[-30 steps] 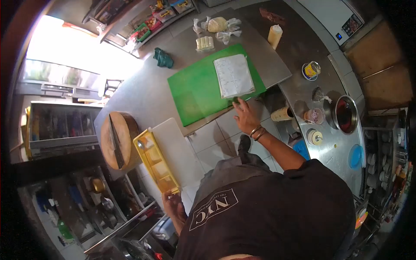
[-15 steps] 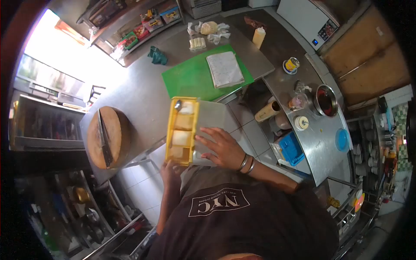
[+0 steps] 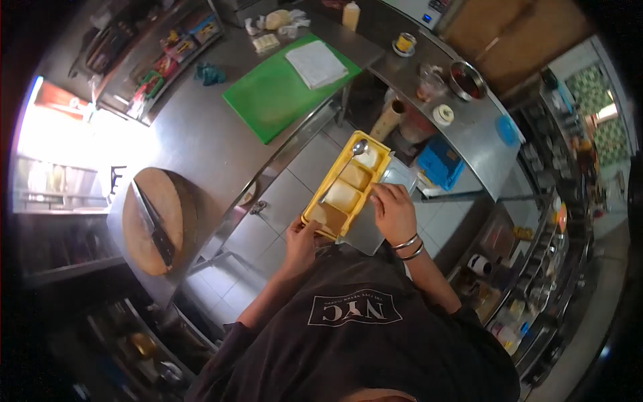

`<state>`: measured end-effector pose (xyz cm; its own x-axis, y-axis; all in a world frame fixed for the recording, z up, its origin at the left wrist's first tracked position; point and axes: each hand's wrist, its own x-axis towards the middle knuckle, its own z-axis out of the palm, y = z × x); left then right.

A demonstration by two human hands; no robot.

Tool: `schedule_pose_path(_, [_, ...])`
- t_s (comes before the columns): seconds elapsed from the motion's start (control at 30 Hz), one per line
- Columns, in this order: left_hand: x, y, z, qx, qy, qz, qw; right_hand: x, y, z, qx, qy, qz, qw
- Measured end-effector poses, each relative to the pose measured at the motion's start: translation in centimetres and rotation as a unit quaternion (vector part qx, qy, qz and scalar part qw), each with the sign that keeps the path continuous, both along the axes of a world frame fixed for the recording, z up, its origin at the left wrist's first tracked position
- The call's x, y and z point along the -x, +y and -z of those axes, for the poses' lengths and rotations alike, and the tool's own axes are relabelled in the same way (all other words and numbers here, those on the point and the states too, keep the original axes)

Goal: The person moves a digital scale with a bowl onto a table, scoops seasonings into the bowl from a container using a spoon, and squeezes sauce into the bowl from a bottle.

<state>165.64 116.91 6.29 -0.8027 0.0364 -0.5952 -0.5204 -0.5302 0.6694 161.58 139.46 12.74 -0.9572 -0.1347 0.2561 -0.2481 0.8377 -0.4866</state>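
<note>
A yellow condiment box (image 3: 326, 185) with several compartments is held in front of my body, tilted toward the right. White and pale brown contents lie in its compartments. A metal spoon (image 3: 360, 148) rests along its left side, bowl at the far end. My left hand (image 3: 301, 246) grips the near left corner, thumb over the rim. At the right edge, my right hand (image 3: 396, 213) has its fingers curled together against the rim, with two bangles on the wrist. The clear lid (image 3: 365, 233) hangs open on that side, partly hidden behind the right hand.
On the steel table (image 3: 221, 134) lie a round chopping board (image 3: 167, 221) with a knife (image 3: 153, 224), a green cutting board (image 3: 268, 100) and a white cloth (image 3: 316, 65). A side counter (image 3: 479, 147) holds a steel bowl (image 3: 467, 80). Below it is a blue crate (image 3: 440, 164).
The box has moved right and turned clockwise, away from the table edge. My right hand has gone from spread fingers over the lid to curled fingers at the rim. The view has shifted.
</note>
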Motion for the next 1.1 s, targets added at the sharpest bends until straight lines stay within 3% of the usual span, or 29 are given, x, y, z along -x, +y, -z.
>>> schedule_pose_path(0.07, [-0.9,0.5,-0.8,-0.003,-0.017,0.024,1.0,-1.4,0.5,-0.1,-0.005,0.002,0.027,1.0])
schedule_pose_path(0.3, [-4.0,1.6,0.8,-0.042,-0.03,0.113,0.992,-2.7,1.2,2.5,-0.076,0.06,-0.07,0.993])
schedule_pose_path(0.47, [-4.8,3.5,1.5,-0.028,-0.021,0.176,0.984,-5.1,2.3,2.7,-0.086,-0.014,0.028,0.996])
schedule_pose_path(0.8, [-7.2,7.2,2.0,-0.061,-0.022,0.236,0.97,-11.7,6.7,2.4,-0.038,0.077,0.106,0.991])
schedule_pose_path(0.87, [-7.8,7.8,1.9,-0.008,-0.024,0.28,0.96,-14.1,7.0,-0.2,-0.01,0.129,0.167,0.977])
schedule_pose_path(1.0, [-9.7,8.7,1.7,-0.015,-0.026,0.323,0.946,-20.6,8.0,-2.0,0.035,0.13,0.28,0.95])
schedule_pose_path(1.07, [-10.9,9.3,2.2,-0.024,-0.015,0.328,0.944,-24.6,8.7,-1.8,0.151,0.207,0.335,0.907])
schedule_pose_path(1.1, [-11.6,9.5,2.3,-0.026,-0.01,0.351,0.936,-27.2,8.9,-1.1,0.229,0.181,0.375,0.88])
